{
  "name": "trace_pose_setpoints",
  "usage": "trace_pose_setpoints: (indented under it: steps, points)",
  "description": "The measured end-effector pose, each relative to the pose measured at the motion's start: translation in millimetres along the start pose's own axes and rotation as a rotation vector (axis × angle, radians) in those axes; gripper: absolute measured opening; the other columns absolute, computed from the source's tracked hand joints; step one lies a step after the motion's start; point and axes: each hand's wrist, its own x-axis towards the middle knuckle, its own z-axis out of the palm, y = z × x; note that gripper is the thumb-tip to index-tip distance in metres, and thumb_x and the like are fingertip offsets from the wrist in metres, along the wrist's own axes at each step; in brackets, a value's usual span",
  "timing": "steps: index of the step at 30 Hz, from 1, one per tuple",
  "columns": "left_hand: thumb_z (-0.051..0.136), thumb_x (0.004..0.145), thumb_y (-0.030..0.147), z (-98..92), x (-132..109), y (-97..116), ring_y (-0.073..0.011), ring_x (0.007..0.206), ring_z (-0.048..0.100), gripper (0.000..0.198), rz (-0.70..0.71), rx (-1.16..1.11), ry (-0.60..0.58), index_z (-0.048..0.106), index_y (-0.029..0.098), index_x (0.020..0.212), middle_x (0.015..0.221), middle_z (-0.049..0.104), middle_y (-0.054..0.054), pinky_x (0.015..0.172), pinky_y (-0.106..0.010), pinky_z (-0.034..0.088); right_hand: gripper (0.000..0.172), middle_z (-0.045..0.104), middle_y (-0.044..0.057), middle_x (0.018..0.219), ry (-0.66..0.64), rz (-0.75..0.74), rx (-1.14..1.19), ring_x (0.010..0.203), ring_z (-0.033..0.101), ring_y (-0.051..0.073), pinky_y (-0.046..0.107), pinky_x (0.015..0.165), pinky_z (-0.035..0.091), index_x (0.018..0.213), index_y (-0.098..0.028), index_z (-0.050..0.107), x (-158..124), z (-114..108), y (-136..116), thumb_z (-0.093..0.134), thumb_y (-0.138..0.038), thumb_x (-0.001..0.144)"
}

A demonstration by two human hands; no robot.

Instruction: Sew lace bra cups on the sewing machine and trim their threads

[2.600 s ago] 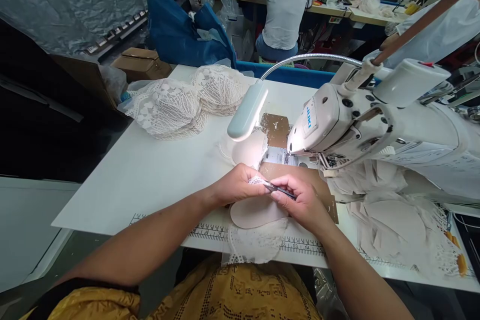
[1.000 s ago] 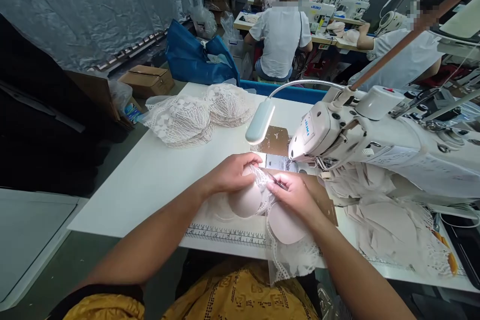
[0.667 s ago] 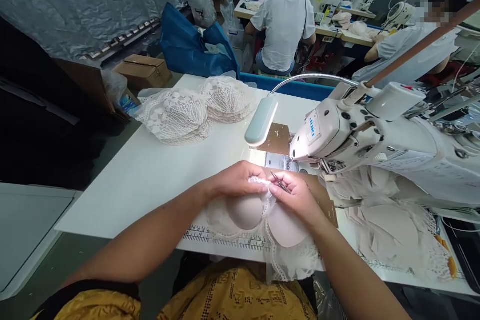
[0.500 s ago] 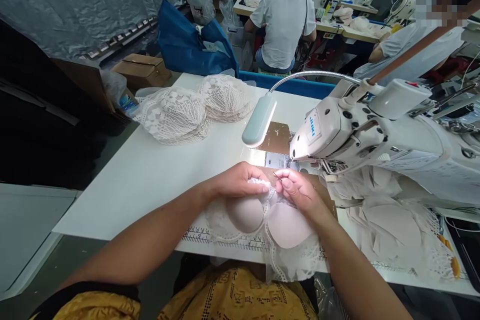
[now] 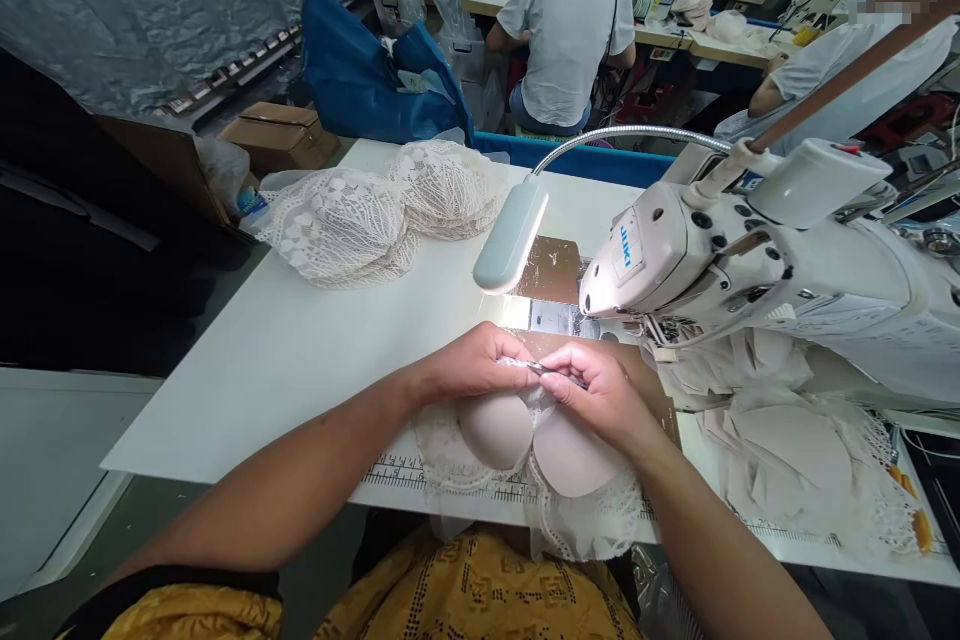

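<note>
A pale lace bra [image 5: 576,455] with two smooth moulded cups lies at the table's front edge, its lower lace hanging over. My left hand [image 5: 487,360] is closed, pinching the bra's far edge between thumb and fingers. Close against it, my right hand [image 5: 592,385] is closed on a slim metal tool [image 5: 541,369] that looks like thread snips. The tool's tip meets the lace at my left fingertips; most of its body is hidden by my fingers.
A sewing machine [image 5: 697,255] stands beyond my right hand, with a lamp [image 5: 511,235] on a bent neck. Stacked lace cups [image 5: 337,225] lie at the back left, beige pieces [image 5: 787,440] at the right. A printed ruler [image 5: 397,470] runs along the front edge. Co-workers sit farther back.
My right hand has turned and moved slightly left to meet my left fingertips, and the metal tool now shows at the lace. The left hand keeps its pinch. The view has shifted slightly.
</note>
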Motion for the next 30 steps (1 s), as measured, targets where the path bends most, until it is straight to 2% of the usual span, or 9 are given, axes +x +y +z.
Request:
trace_pose_setpoints:
  steps: [4, 7, 11, 14, 17, 21, 22, 26, 30]
  points:
    - [0.069, 0.080, 0.041, -0.6, -1, 1, -0.0107, 0.062, 0.052, 0.028, -0.010, 0.009, 0.006, 0.073, 0.013, 0.077, 0.066, 0.062, 0.000, 0.054, -0.020, 0.036, 0.019, 0.069, 0.003, 0.082, 0.047, 0.032, 0.008, 0.075, 0.061, 0.017, 0.030, 0.067, 0.046, 0.084, -0.019, 0.068, 0, 0, 3, 0.061, -0.036, 0.087]
    - [0.068, 0.080, 0.038, 0.6, 1, 2, -0.0149, 0.071, 0.060, 0.026, -0.001, 0.007, 0.007, 0.074, 0.014, 0.082, 0.077, 0.070, -0.004, 0.062, -0.022, 0.043, 0.022, 0.065, 0.001, 0.077, 0.086, 0.110, 0.214, 0.069, 0.060, 0.015, 0.028, 0.062, 0.047, 0.092, -0.020, 0.064, 1, 1, 6, 0.062, -0.040, 0.085]
    - [0.065, 0.083, 0.040, 0.2, 2, 1, -0.0182, 0.081, 0.064, 0.028, 0.017, -0.003, -0.035, 0.074, 0.014, 0.086, 0.086, 0.072, -0.007, 0.070, -0.025, 0.047, 0.044, 0.066, 0.003, 0.090, -0.059, 0.193, 0.429, 0.080, 0.065, 0.019, 0.032, 0.072, 0.053, 0.112, -0.022, 0.058, 3, 5, 6, 0.074, -0.040, 0.074]
    - [0.068, 0.080, 0.039, -11.3, -4, 4, -0.0190, 0.086, 0.063, 0.030, 0.021, 0.056, -0.127, 0.071, 0.016, 0.098, 0.095, 0.070, -0.006, 0.072, -0.025, 0.047, 0.029, 0.068, 0.005, 0.091, -0.075, 0.229, 0.308, 0.087, 0.064, 0.020, 0.033, 0.076, 0.052, 0.099, -0.020, 0.065, 4, 4, 0, 0.070, -0.038, 0.078]
    - [0.074, 0.072, 0.033, -32.0, -16, 8, -0.0198, 0.086, 0.062, 0.035, -0.029, 0.217, -0.177, 0.068, 0.017, 0.103, 0.098, 0.068, -0.004, 0.069, -0.023, 0.045, 0.021, 0.064, 0.002, 0.076, -0.005, 0.251, 0.166, 0.072, 0.058, 0.016, 0.028, 0.065, 0.048, 0.080, -0.019, 0.064, 3, -2, -4, 0.063, -0.040, 0.083]
    - [0.068, 0.076, 0.036, -50.4, -28, 13, -0.0164, 0.073, 0.058, 0.025, -0.089, 0.299, -0.086, 0.069, 0.014, 0.089, 0.081, 0.065, -0.002, 0.062, -0.022, 0.040, 0.029, 0.058, -0.001, 0.068, -0.313, 0.210, 0.155, 0.063, 0.051, 0.012, 0.025, 0.058, 0.042, 0.071, -0.018, 0.061, 0, -6, -2, 0.061, -0.043, 0.085]
    - [0.067, 0.077, 0.037, -50.9, -29, 14, -0.0160, 0.073, 0.058, 0.026, -0.075, 0.280, -0.056, 0.069, 0.014, 0.088, 0.080, 0.064, -0.002, 0.062, -0.022, 0.040, 0.031, 0.057, -0.001, 0.068, -0.323, 0.201, 0.160, 0.062, 0.050, 0.012, 0.025, 0.057, 0.041, 0.072, -0.018, 0.060, 0, -5, -1, 0.058, -0.045, 0.087]
    - [0.066, 0.079, 0.038, -40.3, -26, 14, -0.0155, 0.074, 0.057, 0.025, -0.012, 0.213, -0.011, 0.068, 0.014, 0.085, 0.080, 0.063, -0.002, 0.065, -0.023, 0.041, 0.032, 0.063, 0.003, 0.083, -0.030, 0.177, 0.212, 0.067, 0.054, 0.014, 0.027, 0.060, 0.044, 0.091, -0.019, 0.062, 5, 2, 3, 0.056, -0.050, 0.087]
    - [0.068, 0.078, 0.035, -24.1, -19, 9, -0.0160, 0.078, 0.058, 0.022, 0.051, 0.141, 0.045, 0.066, 0.015, 0.086, 0.083, 0.063, -0.002, 0.067, -0.024, 0.043, 0.028, 0.062, 0.001, 0.080, 0.025, 0.110, 0.180, 0.072, 0.056, 0.016, 0.028, 0.063, 0.046, 0.087, -0.020, 0.061, 8, 11, 2, 0.069, -0.044, 0.077]
